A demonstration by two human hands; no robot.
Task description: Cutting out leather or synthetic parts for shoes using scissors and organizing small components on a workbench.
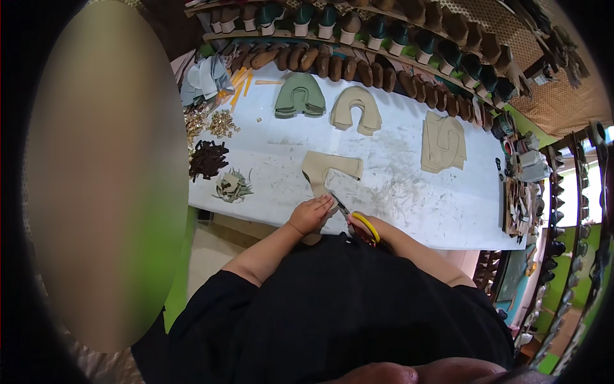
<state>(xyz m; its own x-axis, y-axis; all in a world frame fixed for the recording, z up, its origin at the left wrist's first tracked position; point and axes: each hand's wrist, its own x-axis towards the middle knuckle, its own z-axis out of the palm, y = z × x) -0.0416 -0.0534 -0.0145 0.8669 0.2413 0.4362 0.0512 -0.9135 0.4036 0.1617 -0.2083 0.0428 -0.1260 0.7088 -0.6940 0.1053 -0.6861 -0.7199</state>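
A curved beige piece of sheet material [314, 168] lies near the table's front edge. My left hand [311, 213] is on its near end, fingers close together, gripping it. My right hand [354, 221] is closed on scissors [366, 225] with yellow handles. Their dark blades point forward and left, along the inner edge of the beige piece beside my left fingertips. Whether the blades are apart is too small to tell. Farther back lie a stack of green U-shaped pieces [299, 96], a stack of beige U-shaped pieces [354, 105] and more flat beige pieces [441, 144].
On the white table [396, 153], the left side holds green scraps [234, 186], a dark brown pile [208, 159] and small gold-coloured parts [222, 123]. Shoe lasts [345, 67] line the back and the shelf above. Containers [532, 165] crowd the right edge.
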